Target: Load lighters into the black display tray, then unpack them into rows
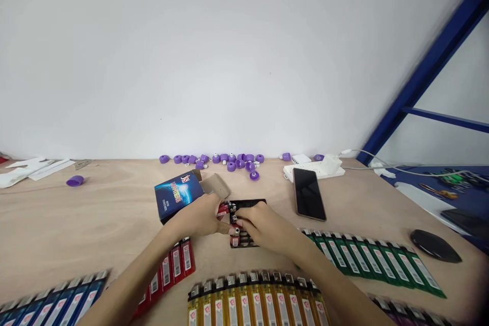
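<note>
The left hand point(194, 217) pinches a red plastic lighter point(223, 209) with its fingers beside the black rectangular tray point(248, 203); the right hand point(265, 226), fingers curved over the tray, seems to keep it steady.

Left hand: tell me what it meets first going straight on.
The left hand would meet the red lighter at the edge of the black tray first, it seems; depth is hard to judge.

- one left hand point(194, 216)
- one right hand point(267, 226)
- one smartphone point(309, 194)
- one blue box point(179, 194)
- one black rack point(248, 205)
- one white power strip point(313, 171)
- five rows of lighters point(260, 300)
</note>
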`<state>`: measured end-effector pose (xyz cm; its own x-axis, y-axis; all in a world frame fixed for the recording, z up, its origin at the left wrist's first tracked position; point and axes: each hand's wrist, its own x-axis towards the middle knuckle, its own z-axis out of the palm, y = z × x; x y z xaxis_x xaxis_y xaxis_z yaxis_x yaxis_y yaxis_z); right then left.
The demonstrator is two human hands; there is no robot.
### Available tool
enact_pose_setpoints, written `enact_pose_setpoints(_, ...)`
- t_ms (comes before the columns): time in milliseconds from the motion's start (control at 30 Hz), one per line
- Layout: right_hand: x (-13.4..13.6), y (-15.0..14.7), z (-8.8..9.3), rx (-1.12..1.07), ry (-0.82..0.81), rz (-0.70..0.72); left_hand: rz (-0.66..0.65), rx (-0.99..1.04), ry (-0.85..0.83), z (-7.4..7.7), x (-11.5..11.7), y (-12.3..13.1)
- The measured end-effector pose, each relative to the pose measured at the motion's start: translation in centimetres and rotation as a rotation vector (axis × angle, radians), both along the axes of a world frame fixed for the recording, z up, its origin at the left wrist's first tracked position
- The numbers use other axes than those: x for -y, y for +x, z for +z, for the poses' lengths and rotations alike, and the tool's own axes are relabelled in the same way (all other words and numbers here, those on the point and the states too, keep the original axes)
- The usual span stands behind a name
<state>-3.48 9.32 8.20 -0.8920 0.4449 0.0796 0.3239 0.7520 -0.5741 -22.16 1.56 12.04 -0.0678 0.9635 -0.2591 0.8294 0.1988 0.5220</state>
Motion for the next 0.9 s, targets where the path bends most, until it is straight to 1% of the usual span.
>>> enact_pose_setpoints(100,0.1,0.4,0.7,0.029,0.023,0.075,0.000,0.027,0.008,0.0,0.1,0.0)
enact_pose_setpoints(200,-0.1,0.9,1.6,0.008,0.009,0.080,-0.027,0.107,0.036,0.3,0.2,0.0)
enact_pose_setpoints(333,0.2,1.2,3.5,-0.133,-0.046,0.005,-0.132,0.345,0.075,1.0,0.5,0.6)
enact_pose_setpoints(400,0.6,1.3,4.5,-0.217,-0.077,-0.031,-0.159,0.454,0.106,1.2,0.6,1.1)
enact_pose_setpoints(467,1.2,1.2,5.0,-0.311,-0.101,-0.086,-0.163,0.520,0.134,1.3,0.8,1.7)
enact_pose_setpoints(533,1.6,1.0,5.0,-0.396,-0.118,-0.163,-0.178,0.548,0.133,1.3,1.0,2.4)
enact_pose_setpoints(600,1.9,0.8,4.8,-0.443,-0.142,-0.206,-0.206,0.550,0.123,1.1,1.1,3.0)
enact_pose_setpoints(733,1.6,0.7,4.2,-0.481,-0.201,-0.179,-0.222,0.504,0.126,0.8,1.2,3.5)
enact_pose_setpoints(800,1.0,0.8,4.0,-0.521,-0.207,-0.216,-0.191,0.424,0.134,0.9,1.2,3.1)
enact_pose_setpoints(900,-0.5,1.2,3.7,-0.587,-0.193,-0.328,-0.086,0.232,0.200,1.5,1.2,1.6)
